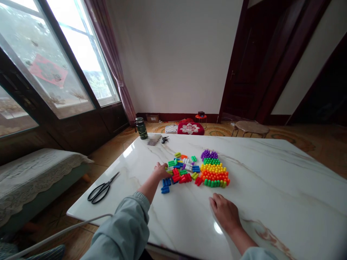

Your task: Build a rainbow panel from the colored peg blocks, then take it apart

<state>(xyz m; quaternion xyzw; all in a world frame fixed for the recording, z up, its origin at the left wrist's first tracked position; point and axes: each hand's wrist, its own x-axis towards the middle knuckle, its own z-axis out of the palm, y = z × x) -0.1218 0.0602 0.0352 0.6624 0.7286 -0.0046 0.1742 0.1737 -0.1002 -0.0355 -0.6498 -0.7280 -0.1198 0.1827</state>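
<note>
My left hand [161, 170] reaches to the left edge of a loose pile of plastic building blocks, its fingers closed at a yellow-green block [169, 172]. Red blocks [185, 178], blue blocks [165, 189], green and white ones lie around it. To the right of the pile, blocks are joined in coloured rows [214, 169]: purple at the far end, then green, yellow, orange, and green with some yellow-green nearest me. My right hand [225, 213] rests on the table in front of these rows, fingers curled, with nothing visible in it.
Black-handled scissors [102, 189] lie at the left on the white marbled table [271, 173]. A dark green flask [141, 128], a blurred item [154, 139] and keys [164, 139] are at the far left edge. A white cable [67, 229] runs by the near left corner.
</note>
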